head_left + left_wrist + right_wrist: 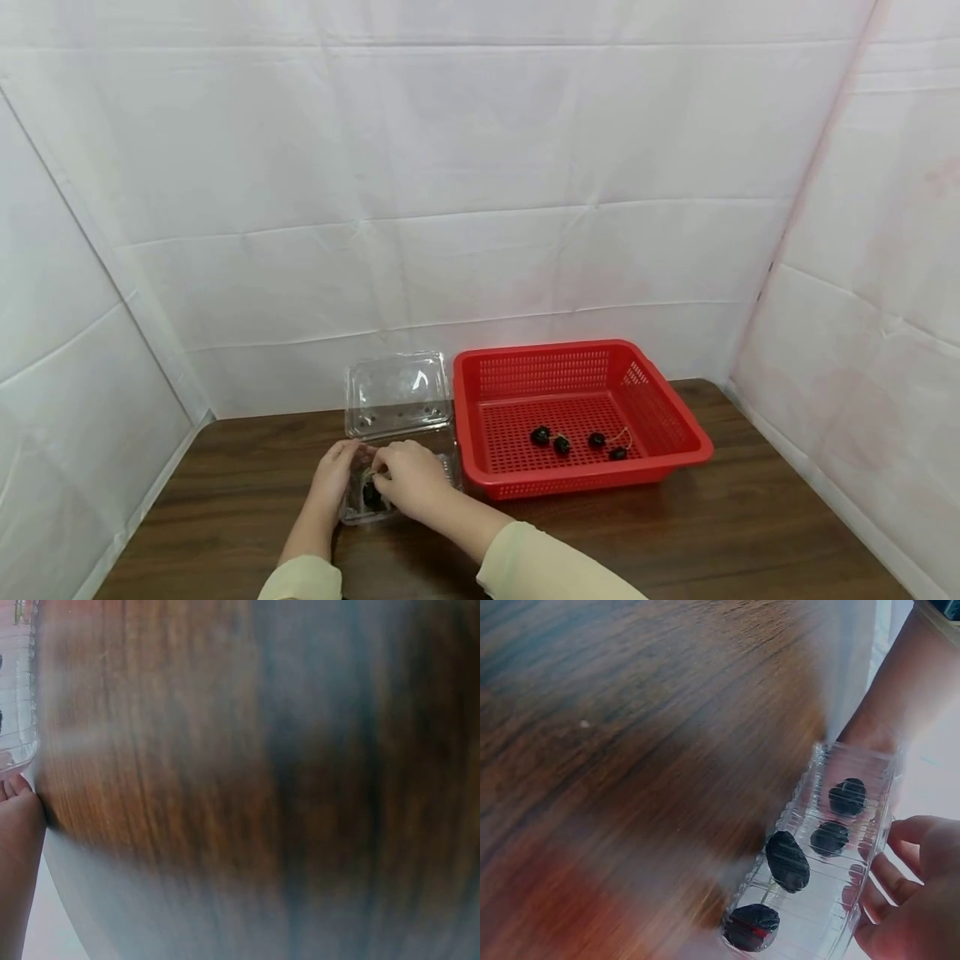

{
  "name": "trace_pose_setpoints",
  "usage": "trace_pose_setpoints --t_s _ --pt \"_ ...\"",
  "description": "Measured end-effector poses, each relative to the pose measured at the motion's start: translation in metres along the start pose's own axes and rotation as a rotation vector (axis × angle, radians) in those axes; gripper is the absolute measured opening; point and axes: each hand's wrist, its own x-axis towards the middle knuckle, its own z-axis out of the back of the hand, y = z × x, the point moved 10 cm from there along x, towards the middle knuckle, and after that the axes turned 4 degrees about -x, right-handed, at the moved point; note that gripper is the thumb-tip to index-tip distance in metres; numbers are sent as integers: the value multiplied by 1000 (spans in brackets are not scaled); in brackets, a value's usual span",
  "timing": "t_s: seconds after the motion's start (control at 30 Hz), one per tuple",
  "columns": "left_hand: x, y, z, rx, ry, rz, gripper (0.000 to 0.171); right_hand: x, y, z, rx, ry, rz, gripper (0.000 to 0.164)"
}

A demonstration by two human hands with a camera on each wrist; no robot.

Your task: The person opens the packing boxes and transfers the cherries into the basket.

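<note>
A clear plastic clamshell box [360, 517] lies on the table with its lid [397, 392] raised behind it. Dark round fruits with thin pale stems, several in all, show through its wall, one dark fruit [787, 861] among them. My left hand [335, 468] grips the box's left side, fingers bent over the wall. Above the box, my right hand [411, 477] has its fingers curled and pinches a pale stem by a dark fruit [372, 497]. In the right wrist view the right hand [919, 889] is close against the box's side wall, fingertips partly behind the plastic.
Right of the box stands a red perforated basket [592, 481], its left side close to it. Several dark fruits [562, 445] with pale stems lie inside. The wooden table [240, 467] is bounded by white cloth walls [480, 167] at the back and sides.
</note>
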Motion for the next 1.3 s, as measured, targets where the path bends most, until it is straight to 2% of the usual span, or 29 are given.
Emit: trace_pose_setpoints --t_s 0.4,0.67,0.9,1.07,1.3 --pt "-1 1 0 10 22 5 42 -6 -6 21 129 -12 -25 5" --pt "1 0 -1 -6 25 -28 37 -14 -14 29 339 11 -73 4" --pt "0 0 -3 1 25 -21 37 -18 -29 37 560 16 -151 8" --pt "-1 -2 -2 -22 10 -33 34 -19 -38 49 594 -26 -163 8" --pt "-1 -2 -3 -63 2 -38 29 -26 -52 59 610 -35 -183 8"
